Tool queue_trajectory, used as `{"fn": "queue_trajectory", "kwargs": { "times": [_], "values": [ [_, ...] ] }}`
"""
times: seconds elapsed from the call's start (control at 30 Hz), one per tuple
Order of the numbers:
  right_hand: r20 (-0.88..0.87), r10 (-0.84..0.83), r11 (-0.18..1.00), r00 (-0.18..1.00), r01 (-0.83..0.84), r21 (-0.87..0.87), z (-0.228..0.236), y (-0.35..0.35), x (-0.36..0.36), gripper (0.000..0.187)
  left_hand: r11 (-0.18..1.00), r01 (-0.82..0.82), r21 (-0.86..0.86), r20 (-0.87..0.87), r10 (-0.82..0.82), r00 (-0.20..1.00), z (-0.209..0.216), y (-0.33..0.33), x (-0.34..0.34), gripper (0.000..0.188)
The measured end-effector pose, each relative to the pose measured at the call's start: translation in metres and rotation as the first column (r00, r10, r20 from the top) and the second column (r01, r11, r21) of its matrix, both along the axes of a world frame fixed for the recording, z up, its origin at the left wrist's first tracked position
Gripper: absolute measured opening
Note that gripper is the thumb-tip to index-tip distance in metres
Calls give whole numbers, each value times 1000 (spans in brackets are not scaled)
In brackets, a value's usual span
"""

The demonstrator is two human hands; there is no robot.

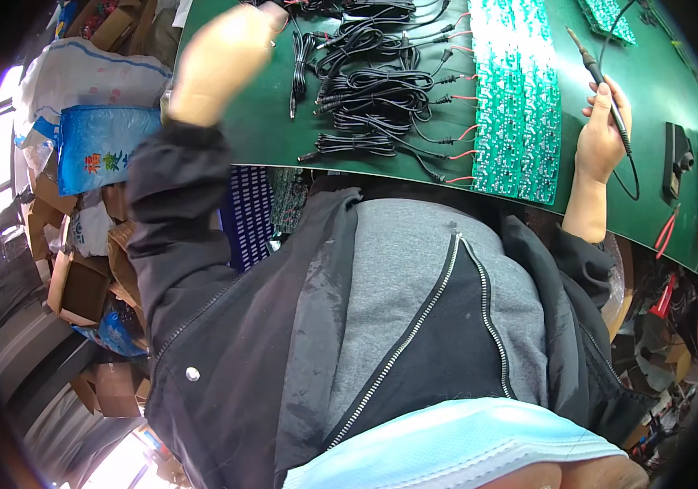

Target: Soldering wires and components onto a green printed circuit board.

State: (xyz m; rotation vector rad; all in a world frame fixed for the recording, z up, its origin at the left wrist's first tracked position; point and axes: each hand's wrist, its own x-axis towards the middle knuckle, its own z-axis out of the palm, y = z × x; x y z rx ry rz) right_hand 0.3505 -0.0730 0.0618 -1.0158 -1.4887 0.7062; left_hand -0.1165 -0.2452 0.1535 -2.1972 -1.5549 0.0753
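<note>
My right hand [603,134] is wrapped round a soldering iron [590,63], whose tip points up and away to the left. Just left of it lies a panel of green circuit boards [518,98] in long strips. Along the panel's left edge, short red wires join it to several bundled black cables [377,98] with plugs. My left hand [222,61] is raised over the far left of the table, blurred by motion, its fingers close to the cable ends at the far edge. Whether it holds anything is hidden by the blur.
The green table [263,138] carries another circuit board [609,18] at the far right. A black iron holder [676,159] and red-handled pliers [667,232] lie near the right edge. Cardboard boxes [80,285], a blue bag [100,147] and a blue basket [251,208] are at the left.
</note>
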Motion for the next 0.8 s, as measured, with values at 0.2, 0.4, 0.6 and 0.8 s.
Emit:
{"fn": "queue_trajectory", "kwargs": {
  "times": [0.2,0.4,0.6,0.8],
  "values": [
    [4,-22,999,1000,22,-38,-4,1,-1,30,731,-395,-556,617,681,393,-13,-39,34,33],
    [24,-52,998,998,53,-46,-4,2,0,29,819,-303,-487,456,534,712,6,-71,14,32],
    [39,-53,998,998,55,-31,-3,4,0,29,975,-133,-176,447,199,872,0,-39,-10,36],
    [16,-73,995,997,74,-71,-7,3,1,28,974,-74,-213,569,186,801,-58,32,28,30]
  ]
}}
